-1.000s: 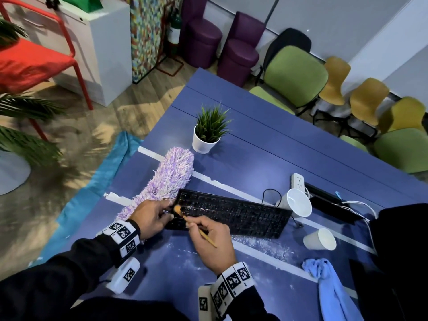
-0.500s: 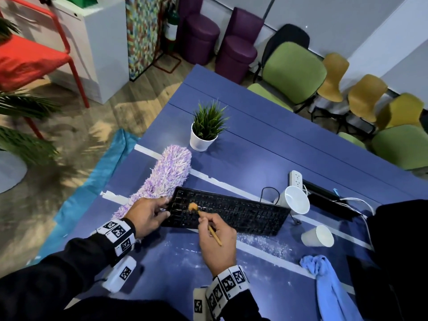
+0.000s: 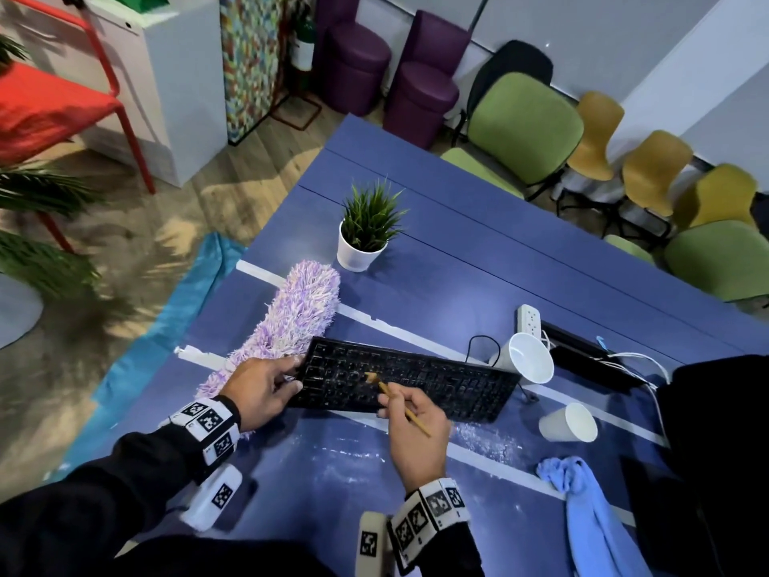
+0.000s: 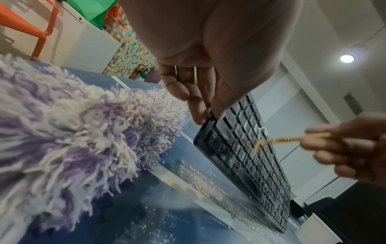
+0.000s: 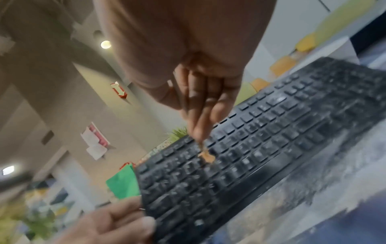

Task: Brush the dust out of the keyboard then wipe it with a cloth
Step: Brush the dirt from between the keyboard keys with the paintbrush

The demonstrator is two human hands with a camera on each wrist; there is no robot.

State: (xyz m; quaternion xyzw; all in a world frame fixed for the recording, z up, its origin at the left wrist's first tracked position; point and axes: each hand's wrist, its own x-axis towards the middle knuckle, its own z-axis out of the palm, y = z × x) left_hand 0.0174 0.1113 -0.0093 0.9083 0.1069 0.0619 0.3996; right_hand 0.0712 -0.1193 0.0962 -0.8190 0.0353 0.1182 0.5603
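Note:
A dusty black keyboard (image 3: 416,381) (image 4: 248,158) (image 5: 261,145) lies on the blue table (image 3: 457,264), its far edge tilted up. My left hand (image 3: 266,389) (image 4: 204,105) grips its left end between thumb and fingers. My right hand (image 3: 410,414) (image 5: 206,115) pinches a thin wooden brush (image 3: 405,403) (image 4: 282,140); its tan bristles (image 5: 206,156) touch the keys left of the middle. A light blue cloth (image 3: 582,505) lies crumpled at the near right of the table.
A purple fluffy duster (image 3: 291,322) (image 4: 73,140) lies just left of the keyboard. White dust (image 3: 482,439) is scattered on the table in front of it. Two white paper cups (image 3: 528,356) (image 3: 568,422) lie on their sides at the right, by a power strip (image 3: 529,318). A potted plant (image 3: 366,231) stands behind.
The brush has swept rightward along the keys, from the keyboard's left edge toward its middle. My left hand has kept its hold on the left end.

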